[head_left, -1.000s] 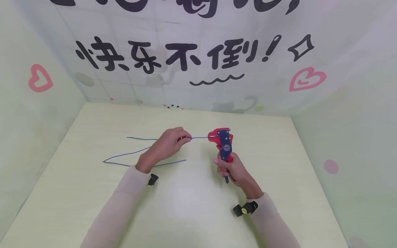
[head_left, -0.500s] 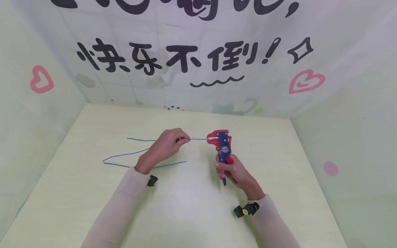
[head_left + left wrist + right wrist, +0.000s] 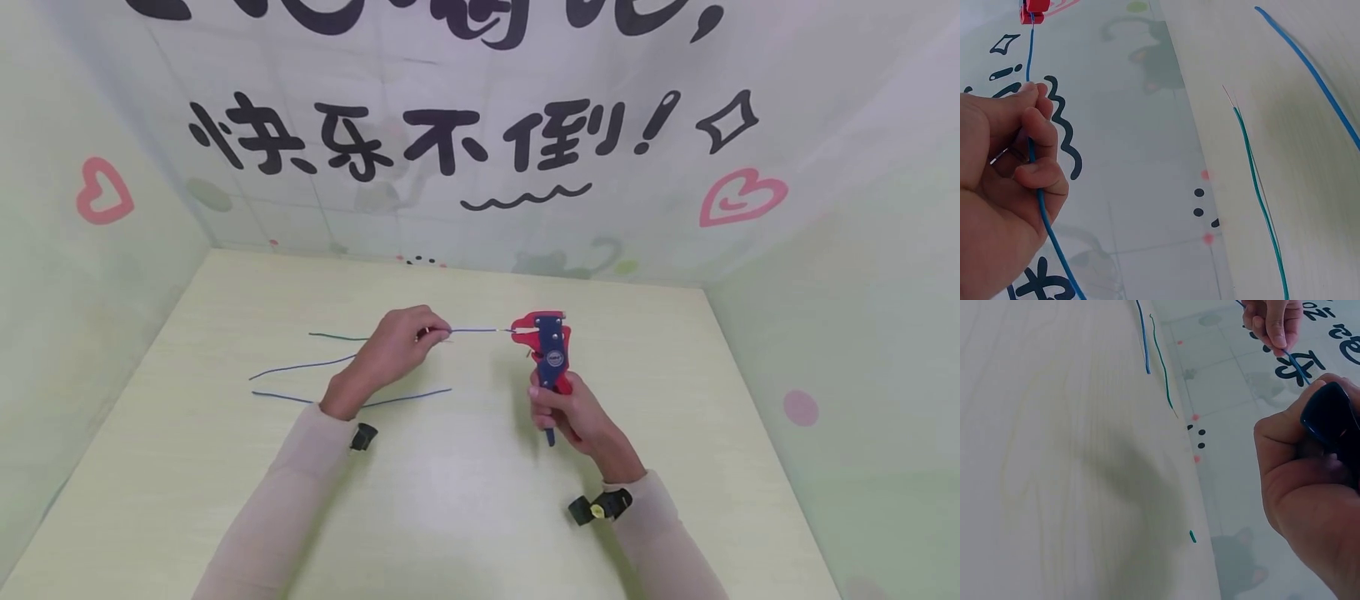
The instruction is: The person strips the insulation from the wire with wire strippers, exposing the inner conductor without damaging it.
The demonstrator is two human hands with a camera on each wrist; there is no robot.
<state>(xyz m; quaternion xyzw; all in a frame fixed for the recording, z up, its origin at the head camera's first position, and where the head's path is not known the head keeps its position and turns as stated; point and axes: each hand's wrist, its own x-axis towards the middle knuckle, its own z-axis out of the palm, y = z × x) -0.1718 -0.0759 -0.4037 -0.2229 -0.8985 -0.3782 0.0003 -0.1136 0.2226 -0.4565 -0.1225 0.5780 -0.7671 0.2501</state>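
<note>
My left hand [image 3: 397, 346] pinches a blue wire [image 3: 472, 330] between thumb and fingers above the table; its tail [image 3: 1054, 240] runs down through the palm. My right hand [image 3: 573, 408] grips the handles of a red and blue wire stripper [image 3: 551, 350], held upright. The wire reaches the stripper's red jaws, with a short bright bare stretch just before them. Whether the jaws still clamp the tip is too small to tell. In the right wrist view, a dark handle [image 3: 1329, 415] hides part of my right hand's grip.
A second blue wire [image 3: 408, 397] lies on the pale table [image 3: 450, 517], partly behind the left forearm. Behind it is a green wire [image 3: 1252, 162] with a bared end. A small green scrap [image 3: 1192, 536] lies near the table's back edge, by the printed wall [image 3: 450, 225].
The stripper has moved slightly right and the left hand slightly left with the blue wire. A bare stretch now shows between the wire's insulation and the jaws. The wire's trailing end has shifted.
</note>
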